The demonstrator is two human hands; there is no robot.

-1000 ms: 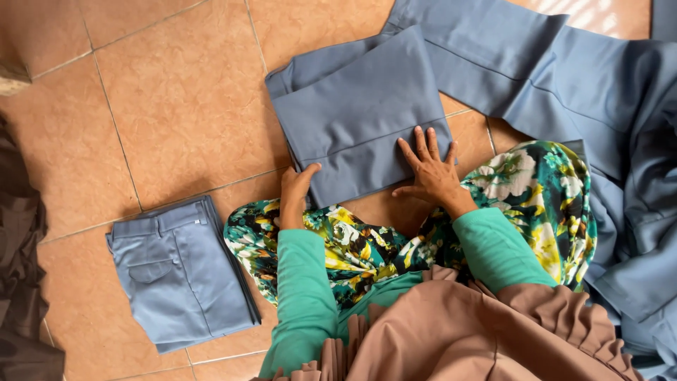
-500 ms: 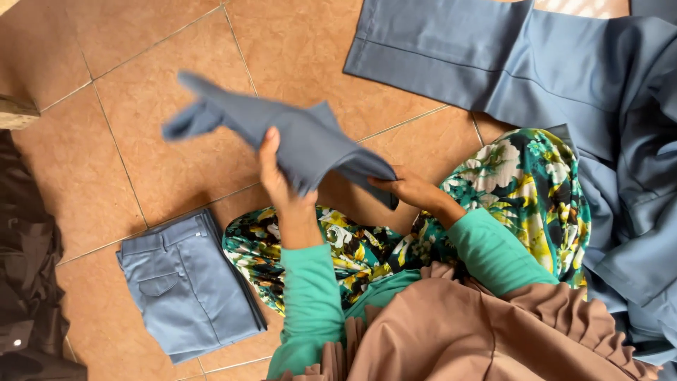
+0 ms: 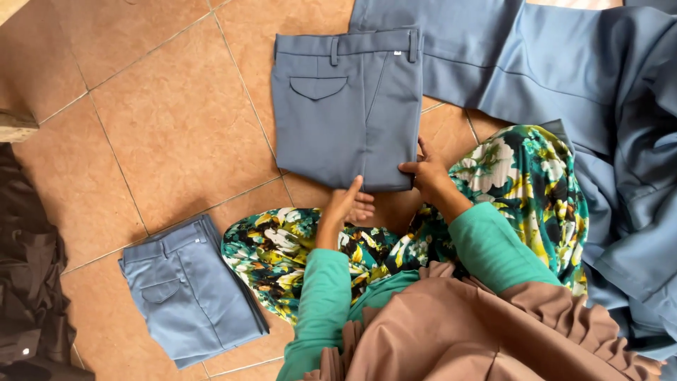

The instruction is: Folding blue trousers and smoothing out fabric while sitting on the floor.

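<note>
On terracotta floor tiles, folded trousers

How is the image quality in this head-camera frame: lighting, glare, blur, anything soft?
Head view: soft, even daylight, no hard shadows; faint sheen on the tiled floor, no real glare. The folded blue-grey trousers are sharp down to pocket and belt loops. Left hand and right hand show no motion blur. The dark fabric pile at the edge loses detail.

Bare tile floor open left of the left hand, up to the folded pile beside the knee. Ahead of both grips: folded trousers, touching. Right of the right hand: loose grey-blue fabric blocks. Far left: dark cloth heap.
</note>
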